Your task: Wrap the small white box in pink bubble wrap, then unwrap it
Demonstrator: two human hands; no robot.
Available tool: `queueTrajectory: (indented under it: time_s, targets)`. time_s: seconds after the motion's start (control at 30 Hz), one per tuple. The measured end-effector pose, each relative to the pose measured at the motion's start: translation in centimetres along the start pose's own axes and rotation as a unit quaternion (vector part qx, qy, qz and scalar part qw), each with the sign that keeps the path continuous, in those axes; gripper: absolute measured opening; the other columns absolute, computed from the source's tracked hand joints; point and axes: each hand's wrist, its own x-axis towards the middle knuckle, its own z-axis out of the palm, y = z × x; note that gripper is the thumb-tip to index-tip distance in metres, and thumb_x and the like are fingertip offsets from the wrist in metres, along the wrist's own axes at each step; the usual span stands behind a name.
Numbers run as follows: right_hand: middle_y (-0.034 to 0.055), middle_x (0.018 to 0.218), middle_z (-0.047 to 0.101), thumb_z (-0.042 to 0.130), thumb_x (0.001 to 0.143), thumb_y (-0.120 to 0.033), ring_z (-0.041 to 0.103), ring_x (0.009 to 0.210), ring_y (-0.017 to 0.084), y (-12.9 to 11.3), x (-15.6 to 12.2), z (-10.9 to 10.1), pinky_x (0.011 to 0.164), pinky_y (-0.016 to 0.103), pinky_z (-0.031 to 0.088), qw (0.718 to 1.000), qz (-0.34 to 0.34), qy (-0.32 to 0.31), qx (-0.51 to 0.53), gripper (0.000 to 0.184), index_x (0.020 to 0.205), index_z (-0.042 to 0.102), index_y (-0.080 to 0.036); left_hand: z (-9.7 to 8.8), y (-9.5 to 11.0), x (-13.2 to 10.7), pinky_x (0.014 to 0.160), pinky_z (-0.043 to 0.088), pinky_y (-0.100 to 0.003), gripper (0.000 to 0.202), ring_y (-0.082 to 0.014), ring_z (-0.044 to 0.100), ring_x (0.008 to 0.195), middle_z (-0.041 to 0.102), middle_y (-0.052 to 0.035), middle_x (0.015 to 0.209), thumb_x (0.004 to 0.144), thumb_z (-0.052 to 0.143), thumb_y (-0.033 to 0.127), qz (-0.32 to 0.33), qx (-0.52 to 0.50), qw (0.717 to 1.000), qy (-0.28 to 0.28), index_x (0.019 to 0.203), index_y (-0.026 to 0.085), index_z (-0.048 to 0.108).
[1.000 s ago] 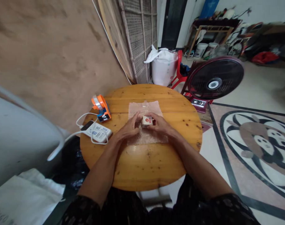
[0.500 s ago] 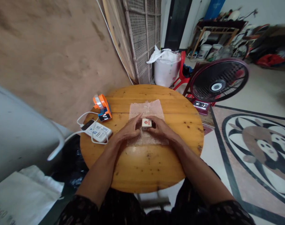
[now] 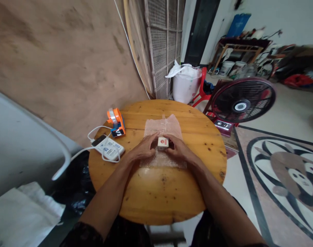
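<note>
A small white cardboard box (image 3: 163,143) with red print on top is on a sheet of pinkish bubble wrap (image 3: 163,127), in the middle of the round wooden table (image 3: 156,192). My right hand (image 3: 179,147) grips the box at its right side, thumb at the near edge and fingers at the far edge. To the left of the box, my left hand (image 3: 146,146) is curved with thumb and fingers apart and nothing between them. Whether its fingertips touch the box I cannot tell.
An orange and blue tape dispenser (image 3: 116,121) stands at the table's left rim, near a white power bank (image 3: 111,149) with cables. Beyond the right edge is a dark red fan (image 3: 242,101). A white sack (image 3: 186,84) and red chair (image 3: 203,91) stand behind.
The whole view has shifted, so the table appears slightly lower. Both hands and the small box keep nearly the same arrangement on the bubble wrap.
</note>
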Motion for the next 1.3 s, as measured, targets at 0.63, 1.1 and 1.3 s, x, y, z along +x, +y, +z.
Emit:
queueTrajectory:
  time_s: [0.63,1.1,1.3]
  targets:
    - [0.0105,0.129,0.058,0.060,0.072,-0.011,0.056,0.115,0.024,-0.9,-0.3,-0.4,0.100,0.042,0.043,1.000,0.008,0.008,-0.006,0.061,0.131,0.049,-0.019,0.1,1.4,0.2,0.109,0.037,-0.046,0.081,-0.0282,0.049,0.126,0.052,-0.0095,0.137,0.059,0.050,0.010,0.017,0.010,0.999,0.039,0.140,0.018,0.043]
    - [0.0108,0.129,0.054,0.063,0.075,-0.017,0.056,0.113,0.023,-0.5,-0.2,-0.4,0.098,0.040,0.045,1.000,0.014,0.002,0.007,0.061,0.134,0.044,-0.019,0.2,2.3,0.4,0.108,0.037,-0.044,0.064,-0.0280,0.051,0.123,0.056,-0.0119,0.134,0.071,0.059,0.021,0.009,-0.011,0.997,0.071,0.134,0.014,0.050]
    - [0.0124,0.115,0.056,0.060,0.080,-0.021,0.055,0.109,0.028,-6.3,-1.9,-3.4,0.094,0.045,0.046,0.985,0.018,0.055,-0.161,0.040,0.119,0.052,-0.018,0.1,2.5,0.5,0.103,0.042,-0.039,0.057,-0.0240,0.058,0.114,0.062,-0.0078,0.125,0.072,0.056,0.017,0.020,-0.059,0.996,0.064,0.128,0.017,0.056]
